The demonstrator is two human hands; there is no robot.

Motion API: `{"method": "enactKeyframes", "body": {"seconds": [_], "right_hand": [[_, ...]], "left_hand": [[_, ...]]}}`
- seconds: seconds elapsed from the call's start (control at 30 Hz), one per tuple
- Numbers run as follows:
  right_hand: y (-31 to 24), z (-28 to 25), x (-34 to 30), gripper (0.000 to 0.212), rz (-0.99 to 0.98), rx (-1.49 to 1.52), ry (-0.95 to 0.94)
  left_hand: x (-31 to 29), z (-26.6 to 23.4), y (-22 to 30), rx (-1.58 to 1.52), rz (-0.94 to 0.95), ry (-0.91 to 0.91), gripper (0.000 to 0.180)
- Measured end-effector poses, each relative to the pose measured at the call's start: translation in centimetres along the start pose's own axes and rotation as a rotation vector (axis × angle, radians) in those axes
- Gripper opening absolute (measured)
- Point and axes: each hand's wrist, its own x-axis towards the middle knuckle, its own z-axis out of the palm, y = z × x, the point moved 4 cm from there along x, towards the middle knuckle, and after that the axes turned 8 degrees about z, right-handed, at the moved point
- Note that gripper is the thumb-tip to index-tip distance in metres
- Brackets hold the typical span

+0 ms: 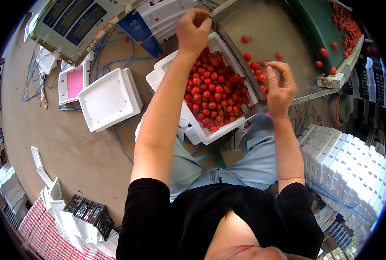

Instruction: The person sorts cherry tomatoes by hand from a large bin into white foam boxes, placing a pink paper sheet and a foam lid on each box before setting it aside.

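A white foam box (208, 138) full of small red cherry tomatoes (212, 89), several with green stems, stands between my knees. Above its far left corner is my left hand (193, 34), fingers curled in; whatever they hold is hidden. My right hand (281, 89) hovers by the metal chute (266, 19), thumb and forefinger bent together in a pinch. A cherry tomato (264, 63) shows right at those fingertips, but I cannot make out whether it is held. More loose tomatoes (255, 66) rest along the chute's lower metal lip, beside the box.
A green conveyor belt (307, 21) carries tomatoes at the upper right. Stacked white foam boxes (344, 169) stand at my right. Foam lids or trays (108, 99) lie on the floor at left, among blue straps. A scale-like panel (76, 26) and black crate (89, 212) are also there.
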Motion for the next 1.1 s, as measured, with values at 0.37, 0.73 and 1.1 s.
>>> {"method": "enactKeyframes", "body": {"seconds": [0.37, 0.73, 1.1], "right_hand": [[4.9, 9.4, -20.3, 0.055, -0.15, -0.803, -1.183], [5.6, 13.7, -26.4, 0.035, -0.226, -0.688, -0.772], [3.0, 9.9, -22.5, 0.026, -0.121, -0.481, -0.956]], "left_hand": [[-13.4, -2.1, -2.0, 0.707, 0.315, -0.831, 0.032], [-19.2, -5.0, 2.5, 0.721, 0.409, -0.854, 0.042], [-16.2, -2.6, 0.2, 0.736, 0.543, -0.899, 0.036]]}}
